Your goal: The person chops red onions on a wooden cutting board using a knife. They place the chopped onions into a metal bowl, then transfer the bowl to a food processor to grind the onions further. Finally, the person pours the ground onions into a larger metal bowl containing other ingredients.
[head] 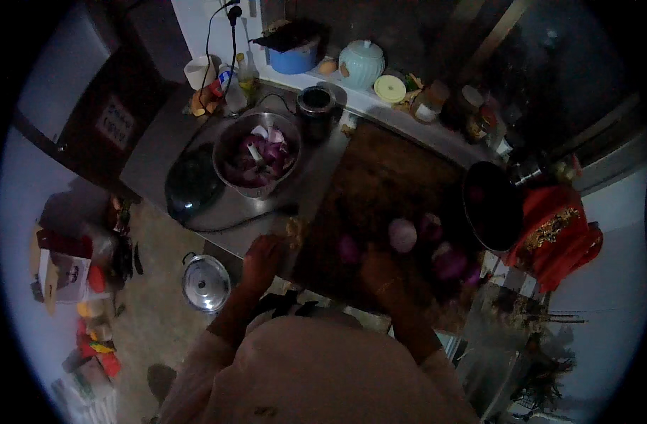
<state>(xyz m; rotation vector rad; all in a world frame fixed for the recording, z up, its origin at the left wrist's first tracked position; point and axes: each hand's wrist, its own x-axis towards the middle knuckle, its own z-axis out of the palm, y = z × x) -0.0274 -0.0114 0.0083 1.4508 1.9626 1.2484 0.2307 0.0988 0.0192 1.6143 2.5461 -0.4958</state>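
My left hand rests at the front edge of the metal counter, beside a small pile of pale brown scraps; the dim light hides whether it holds anything. My right hand is low over the dark cutting board, close to a small purple onion; its fingers are too dark to make out. Just right of it lie a paler onion and several more purple onions. A metal pot on the counter holds purple onion pieces.
A dark glass lid and a black cord lie left of the pot. Behind stands a dark metal-rimmed container. Jars and a pale lidded jar line the sill. A dark pan and red cloth are at right. A metal lid is lower left.
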